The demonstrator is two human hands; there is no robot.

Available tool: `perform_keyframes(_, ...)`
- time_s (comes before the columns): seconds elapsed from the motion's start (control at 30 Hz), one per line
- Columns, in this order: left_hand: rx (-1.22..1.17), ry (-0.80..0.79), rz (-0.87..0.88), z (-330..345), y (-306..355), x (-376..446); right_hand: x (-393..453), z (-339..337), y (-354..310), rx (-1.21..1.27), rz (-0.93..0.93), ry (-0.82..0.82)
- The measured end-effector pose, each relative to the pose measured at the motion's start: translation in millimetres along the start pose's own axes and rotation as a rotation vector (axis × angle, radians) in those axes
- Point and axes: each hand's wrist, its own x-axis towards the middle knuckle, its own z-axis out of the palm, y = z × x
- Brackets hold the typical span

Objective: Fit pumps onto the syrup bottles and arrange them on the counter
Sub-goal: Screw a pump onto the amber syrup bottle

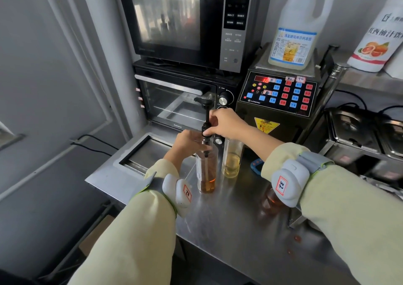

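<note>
A clear syrup bottle [206, 173] with amber liquid at its bottom stands upright on the steel counter [229, 215]. My left hand [188, 141] grips its shoulder and neck. A black pump [205, 108] rises from the bottle's mouth, its dip tube inside the bottle. My right hand [225, 124] pinches the pump's collar at the bottle top. Just right of it stands a second clear bottle [232, 161] holding pale yellow syrup, with no pump showing. A third bottle [270, 200] with reddish syrup is mostly hidden behind my right wrist.
Two ovens [181, 70] are stacked behind the bottles. A dispenser machine with a keypad [279, 92] stands to the right, a white jug [296, 33] on top. A recessed tray [148, 149] lies at the counter's left. Steel pans [357, 132] sit far right. Red drops [296, 239] spot the counter.
</note>
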Motion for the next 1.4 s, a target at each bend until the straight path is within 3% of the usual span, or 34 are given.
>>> perform_keyframes(0.2,-0.024,-0.017,-0.006,-0.5,-3.9,2.6,-1.7,-9.8,0.6,0.103,-0.035,0.037)
perform_keyframes(0.5,0.002,0.006,0.000,1.5,-5.3,1.8,-1.4,-0.7,-4.6,-0.017,0.013,-0.001)
perform_keyframes(0.73,0.039,0.035,0.004,3.4,-2.3,-0.2,-3.5,3.2,-6.0,-0.034,0.026,0.065)
perform_keyframes(0.87,0.029,0.030,0.014,3.1,-3.4,0.9,2.1,-1.6,-2.2,-0.047,0.001,-0.007)
perform_keyframes(1.0,0.029,0.010,0.019,2.3,-4.5,3.3,3.6,-6.8,-1.3,0.095,-0.047,-0.055)
perform_keyframes(1.27,0.008,0.016,0.028,2.7,-6.5,-0.1,-0.1,6.3,2.8,0.119,-0.014,0.056)
perform_keyframes(1.4,-0.007,0.008,0.017,2.4,-4.6,-2.6,-4.6,18.1,-2.1,-0.019,0.018,0.186)
